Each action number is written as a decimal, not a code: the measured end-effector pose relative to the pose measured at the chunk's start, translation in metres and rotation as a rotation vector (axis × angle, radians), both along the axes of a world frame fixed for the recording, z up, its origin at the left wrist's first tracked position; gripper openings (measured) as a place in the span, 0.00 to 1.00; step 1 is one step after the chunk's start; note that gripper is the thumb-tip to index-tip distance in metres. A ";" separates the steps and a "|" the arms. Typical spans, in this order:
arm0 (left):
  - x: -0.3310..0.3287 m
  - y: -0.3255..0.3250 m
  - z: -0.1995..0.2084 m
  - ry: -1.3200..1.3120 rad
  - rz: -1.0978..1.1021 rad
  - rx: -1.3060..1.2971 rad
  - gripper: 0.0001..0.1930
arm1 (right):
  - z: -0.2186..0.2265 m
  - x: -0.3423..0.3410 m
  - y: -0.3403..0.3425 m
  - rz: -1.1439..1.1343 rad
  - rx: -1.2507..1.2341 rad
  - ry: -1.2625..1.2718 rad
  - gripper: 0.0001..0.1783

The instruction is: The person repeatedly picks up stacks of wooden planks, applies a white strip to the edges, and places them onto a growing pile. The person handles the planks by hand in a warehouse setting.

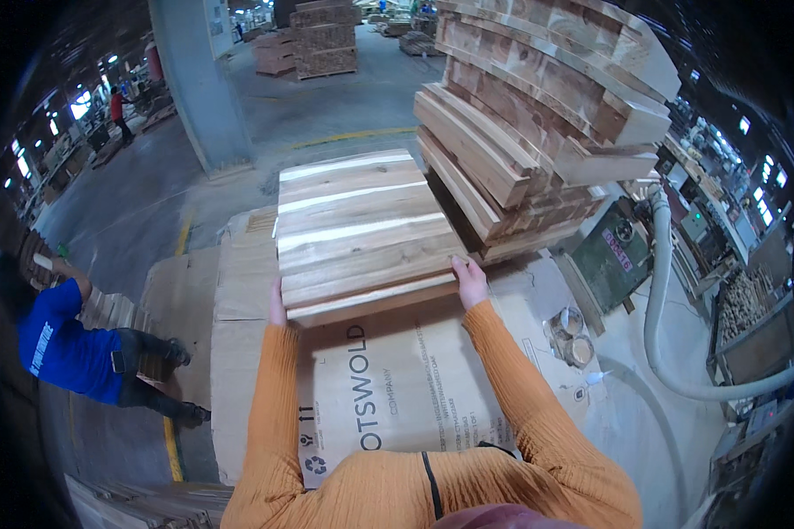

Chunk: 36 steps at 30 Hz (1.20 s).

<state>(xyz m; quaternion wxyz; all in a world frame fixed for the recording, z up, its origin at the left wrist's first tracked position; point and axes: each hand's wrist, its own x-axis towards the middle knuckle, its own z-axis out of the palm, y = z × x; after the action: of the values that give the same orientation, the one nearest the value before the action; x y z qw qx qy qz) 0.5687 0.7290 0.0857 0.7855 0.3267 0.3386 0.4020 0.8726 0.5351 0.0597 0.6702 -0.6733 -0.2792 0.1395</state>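
Observation:
A striped panel of glued wooden boards (362,231) lies flat in front of me, its pale strips shining in the light. Another wooden edge shows just beneath its near side; how many pieces lie under it I cannot tell. My left hand (277,304) grips the near left corner, fingers mostly hidden by the wood. At the near right corner, my right hand (469,280) is closed on the edge with the thumb towards the top face. Both arms reach forward in orange sleeves.
Tall stacked wooden pieces (538,115) stand close on the right. Printed cardboard (397,388) covers the surface before me. A grey hose (660,291) curves past a green machine (610,251). A co-worker in blue (75,344) bends at the left, near a pillar (198,88).

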 end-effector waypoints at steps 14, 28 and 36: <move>-0.051 -0.029 -0.016 0.397 -0.045 0.021 0.34 | 0.013 -0.056 -0.126 0.198 -0.199 0.089 0.22; 0.001 -0.031 -0.002 0.205 0.052 0.342 0.44 | -0.007 -0.091 -0.112 -0.487 -0.332 -0.239 0.19; -0.047 -0.093 0.002 0.215 0.195 0.396 0.37 | -0.011 -0.086 -0.127 -0.326 -0.257 -0.216 0.17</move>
<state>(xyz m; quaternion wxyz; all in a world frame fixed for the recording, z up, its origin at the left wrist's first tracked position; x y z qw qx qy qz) 0.5216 0.6356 0.0878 0.6231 0.4809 0.3647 0.4974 0.7867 0.4077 0.0488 0.5587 -0.8004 -0.2169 -0.0089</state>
